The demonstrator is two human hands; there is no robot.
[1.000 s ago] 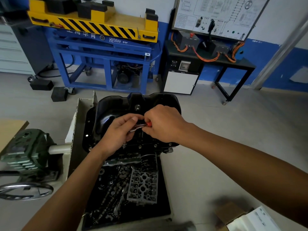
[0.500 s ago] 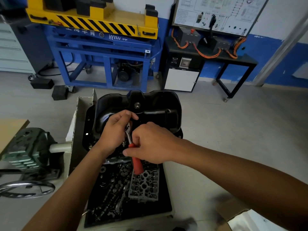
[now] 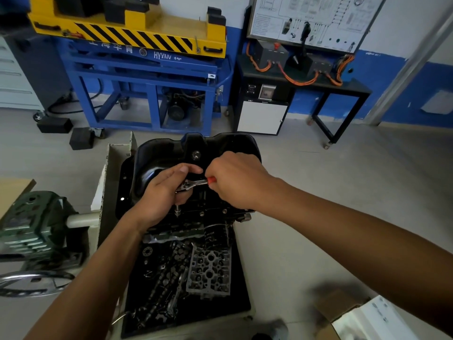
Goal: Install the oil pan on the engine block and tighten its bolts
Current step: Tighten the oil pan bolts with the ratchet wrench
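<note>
The black oil pan point(image 3: 220, 148) sits on the engine block point(image 3: 215, 218), which is mounted on a stand. A ratchet wrench point(image 3: 193, 184) with a red handle stands on a socket point(image 3: 177, 212) over a bolt at the pan's near flange. My left hand point(image 3: 161, 195) grips the ratchet head and its extension. My right hand point(image 3: 235, 180) grips the red handle, which points to the right. Two more bolts point(image 3: 213, 212) show along the near flange.
A black tray point(image 3: 235, 300) below the engine holds a cylinder head point(image 3: 209, 271) and several loose parts. The green stand gearbox point(image 3: 31, 222) and its handwheel point(image 3: 31, 283) are at left. A blue and yellow lift and a black bench stand behind. A cardboard box point(image 3: 362, 320) lies lower right.
My right hand swung the red handle from pointing toward me back up to the right. My left hand stayed on the ratchet head.
</note>
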